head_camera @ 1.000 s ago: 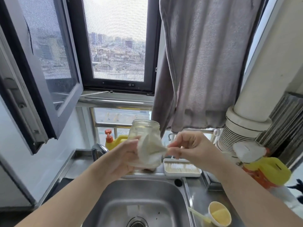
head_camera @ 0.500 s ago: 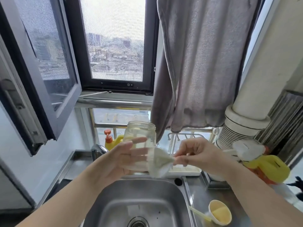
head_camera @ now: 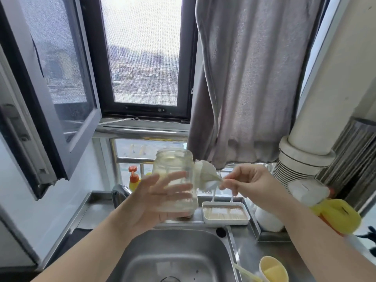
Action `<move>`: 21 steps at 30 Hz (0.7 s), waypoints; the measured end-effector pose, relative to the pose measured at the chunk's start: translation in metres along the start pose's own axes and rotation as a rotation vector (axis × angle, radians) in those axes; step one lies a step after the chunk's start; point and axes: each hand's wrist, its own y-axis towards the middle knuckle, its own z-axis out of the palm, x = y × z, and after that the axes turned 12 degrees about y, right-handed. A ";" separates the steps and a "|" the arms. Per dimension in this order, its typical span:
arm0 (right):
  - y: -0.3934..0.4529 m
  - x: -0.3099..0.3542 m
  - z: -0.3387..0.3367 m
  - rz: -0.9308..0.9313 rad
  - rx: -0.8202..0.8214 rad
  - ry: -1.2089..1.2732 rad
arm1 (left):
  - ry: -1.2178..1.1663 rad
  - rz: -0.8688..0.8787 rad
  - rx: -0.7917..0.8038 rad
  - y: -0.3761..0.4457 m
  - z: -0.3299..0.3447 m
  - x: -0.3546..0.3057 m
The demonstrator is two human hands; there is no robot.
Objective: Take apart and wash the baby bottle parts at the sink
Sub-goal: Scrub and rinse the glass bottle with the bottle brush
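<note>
1. Glass bottle (head_camera: 174, 184): upright above the sink (head_camera: 179, 255) rear rim, no visible contents.
2. Left hand (head_camera: 150, 202) fingers spread, wrapped round the bottle.
3. Right hand (head_camera: 247, 185) fingers pinch the sponge brush (head_camera: 205, 177), touching the bottle's right side.

We see sink basin (head_camera: 179, 259) open below; tap (head_camera: 120, 193) at rear-left, white tray (head_camera: 225, 220) rear-right, yellow cup (head_camera: 273, 269) at worktop's right.
</note>
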 end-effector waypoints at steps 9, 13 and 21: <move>-0.001 -0.002 0.012 -0.023 0.070 0.101 | 0.104 -0.045 -0.190 0.012 0.000 0.011; 0.000 -0.002 0.013 -0.010 0.042 0.099 | 0.143 -0.046 -0.161 0.010 0.000 0.007; -0.005 -0.006 0.015 0.020 0.129 -0.073 | 0.205 -0.024 -0.044 0.009 0.005 0.004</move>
